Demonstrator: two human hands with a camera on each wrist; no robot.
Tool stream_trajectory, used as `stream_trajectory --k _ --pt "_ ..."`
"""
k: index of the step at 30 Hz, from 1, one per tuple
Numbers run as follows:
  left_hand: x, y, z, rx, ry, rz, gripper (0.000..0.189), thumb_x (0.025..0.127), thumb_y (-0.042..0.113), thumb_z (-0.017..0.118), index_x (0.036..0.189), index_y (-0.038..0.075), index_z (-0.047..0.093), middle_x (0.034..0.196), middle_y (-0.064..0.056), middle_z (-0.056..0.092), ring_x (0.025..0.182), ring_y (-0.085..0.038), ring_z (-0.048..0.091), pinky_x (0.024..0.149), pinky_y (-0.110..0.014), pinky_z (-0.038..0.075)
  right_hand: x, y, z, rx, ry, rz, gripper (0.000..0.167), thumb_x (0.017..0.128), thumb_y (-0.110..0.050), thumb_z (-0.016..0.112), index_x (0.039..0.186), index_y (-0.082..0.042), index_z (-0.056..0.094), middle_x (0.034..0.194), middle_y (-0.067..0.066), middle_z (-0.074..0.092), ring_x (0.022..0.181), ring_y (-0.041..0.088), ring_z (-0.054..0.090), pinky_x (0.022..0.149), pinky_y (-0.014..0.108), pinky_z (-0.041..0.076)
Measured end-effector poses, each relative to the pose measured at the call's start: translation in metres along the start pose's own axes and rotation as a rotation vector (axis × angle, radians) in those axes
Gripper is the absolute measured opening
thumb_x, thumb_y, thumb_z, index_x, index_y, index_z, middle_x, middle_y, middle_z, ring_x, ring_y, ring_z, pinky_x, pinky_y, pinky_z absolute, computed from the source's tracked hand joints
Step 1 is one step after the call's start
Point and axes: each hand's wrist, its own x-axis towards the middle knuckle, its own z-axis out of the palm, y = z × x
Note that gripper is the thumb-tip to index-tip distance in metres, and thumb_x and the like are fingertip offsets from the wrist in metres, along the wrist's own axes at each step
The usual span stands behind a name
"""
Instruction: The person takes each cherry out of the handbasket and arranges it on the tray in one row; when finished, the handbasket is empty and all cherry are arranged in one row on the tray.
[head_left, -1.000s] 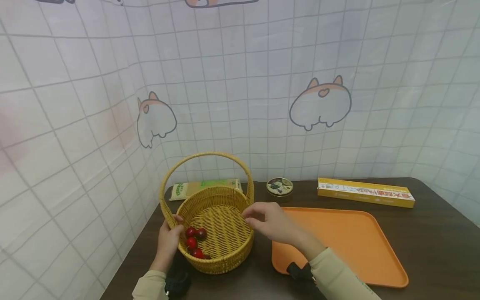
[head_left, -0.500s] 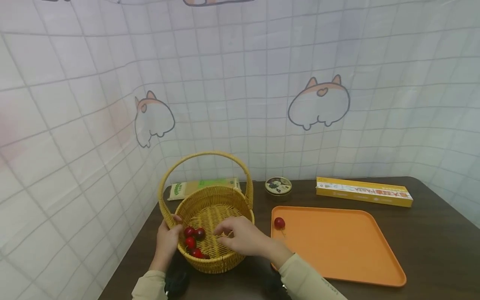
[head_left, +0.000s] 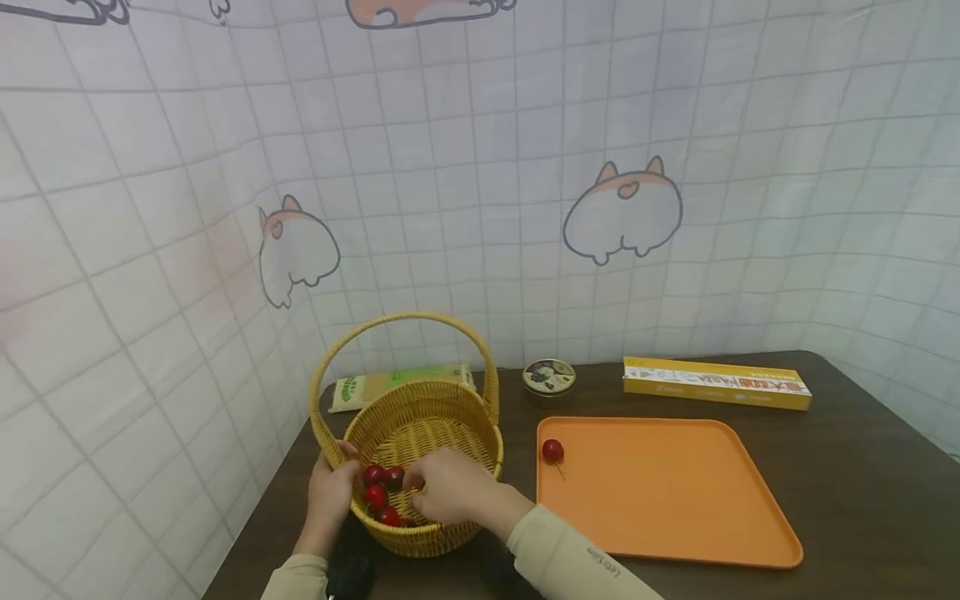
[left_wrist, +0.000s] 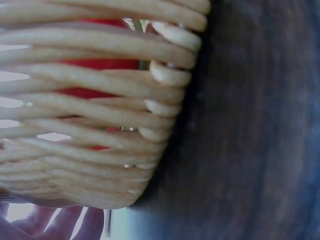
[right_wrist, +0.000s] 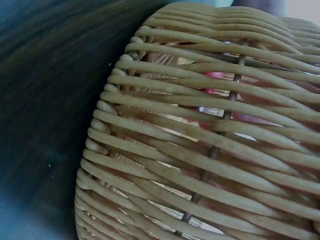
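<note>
A yellow wicker basket point(head_left: 423, 542) with a tall hoop handle stands on the dark table. My left hand point(head_left: 330, 496) grips its left rim at the foot of the handle; in the left wrist view, fingers point(left_wrist: 62, 222) show below the woven wall. Several red cherries point(head_left: 376, 497) lie inside at the basket's left. My right hand point(head_left: 453, 487) reaches over the front right rim, its thumb and forefinger apart, fingertips right at a dark cherry point(head_left: 393, 477). Another cherry point(head_left: 552, 451) with a stem lies on the orange tray point(head_left: 667, 492), near its left edge.
Behind the basket lies a green and cream packet point(head_left: 405, 380). A round tin point(head_left: 549, 377) stands at the back middle, and a long yellow pasta box point(head_left: 716, 384) lies behind the tray. Patterned white cloth point(head_left: 480, 208) hangs around the table.
My right hand has moved left from beside the tray's left edge into the basket, down to the cherries. The cherry on the tray has come into sight. My left hand keeps its grip.
</note>
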Motion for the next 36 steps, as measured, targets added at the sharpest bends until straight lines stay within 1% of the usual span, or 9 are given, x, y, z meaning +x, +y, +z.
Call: stream_trajectory --k 2,4,6,9,12,14,22,31,36 --pt "0.000 0.000 0.000 -0.010 -0.007 0.000 0.023 0.086 0.002 0.048 0.109 0.001 0.049 0.085 -0.010 0.049 0.077 -0.023 0.049 0.069 -0.033 0.040 0.002 -0.002 0.001 -0.029 -0.014 0.003 0.019 0.088 -0.023 0.068 0.107 -0.021 0.073 0.099 -0.013 0.068 0.088 0.003 0.061 0.075 0.025 0.050" --pt "0.001 0.000 0.000 -0.009 0.002 -0.001 0.023 0.086 0.002 0.048 0.109 0.002 0.049 0.085 -0.009 0.049 0.078 -0.024 0.049 0.069 -0.033 0.040 0.004 -0.004 0.001 -0.011 -0.032 -0.012 0.022 0.087 -0.023 0.070 0.109 -0.020 0.073 0.100 -0.012 0.068 0.089 0.002 0.061 0.076 0.025 0.050" --pt "0.001 0.000 -0.001 -0.017 0.006 -0.003 0.024 0.085 0.002 0.048 0.109 0.002 0.049 0.083 -0.009 0.049 0.077 -0.025 0.049 0.068 -0.033 0.040 0.007 -0.004 0.001 0.024 -0.059 -0.052 0.025 0.086 -0.022 0.072 0.110 -0.021 0.072 0.099 -0.011 0.069 0.088 0.001 0.061 0.079 0.024 0.049" --pt "0.001 -0.001 -0.001 -0.014 0.001 -0.012 0.024 0.085 0.003 0.047 0.110 0.003 0.049 0.080 -0.008 0.048 0.075 -0.027 0.050 0.067 -0.034 0.040 0.010 -0.003 0.002 0.064 -0.118 -0.117 0.026 0.086 -0.020 0.073 0.112 -0.022 0.072 0.094 -0.011 0.068 0.084 -0.002 0.060 0.077 0.021 0.049" --pt "0.001 -0.001 -0.001 -0.013 0.000 -0.012 0.024 0.085 0.003 0.047 0.109 0.002 0.049 0.078 -0.007 0.049 0.075 -0.027 0.050 0.066 -0.034 0.040 0.013 -0.002 0.002 0.059 -0.173 -0.178 0.027 0.088 -0.019 0.070 0.115 -0.022 0.072 0.091 -0.013 0.067 0.082 -0.003 0.058 0.075 0.019 0.047" --pt "0.001 -0.002 0.000 -0.004 0.006 -0.006 0.024 0.085 0.002 0.047 0.108 0.002 0.049 0.078 -0.007 0.049 0.074 -0.026 0.050 0.066 -0.034 0.040 0.013 0.000 0.002 0.069 -0.193 -0.195 0.028 0.089 -0.017 0.070 0.116 -0.021 0.072 0.092 -0.012 0.068 0.082 -0.004 0.058 0.073 0.017 0.047" --pt "0.001 -0.001 0.003 -0.006 0.005 0.005 0.023 0.084 0.002 0.048 0.107 0.003 0.050 0.077 -0.007 0.049 0.073 -0.023 0.049 0.067 -0.034 0.040 0.013 0.005 0.003 0.070 -0.211 -0.220 0.022 0.086 -0.008 0.070 0.105 -0.016 0.073 0.095 -0.011 0.070 0.085 -0.004 0.060 0.075 0.013 0.045" --pt "0.000 -0.001 0.004 -0.013 0.006 0.001 0.023 0.084 0.002 0.049 0.107 0.002 0.050 0.077 -0.007 0.049 0.072 -0.022 0.048 0.066 -0.033 0.040 0.013 0.006 0.001 0.112 -0.285 -0.191 0.026 0.085 -0.005 0.069 0.108 -0.016 0.074 0.098 -0.011 0.071 0.088 -0.002 0.062 0.075 0.014 0.046" --pt "-0.001 0.000 0.002 -0.001 0.009 0.006 0.023 0.084 0.002 0.049 0.107 0.002 0.051 0.077 -0.006 0.049 0.072 -0.021 0.049 0.067 -0.033 0.040 0.013 0.005 0.000 0.132 -0.317 -0.168 0.029 0.086 -0.002 0.064 0.111 -0.014 0.073 0.097 -0.009 0.071 0.085 -0.002 0.062 0.074 0.015 0.047"
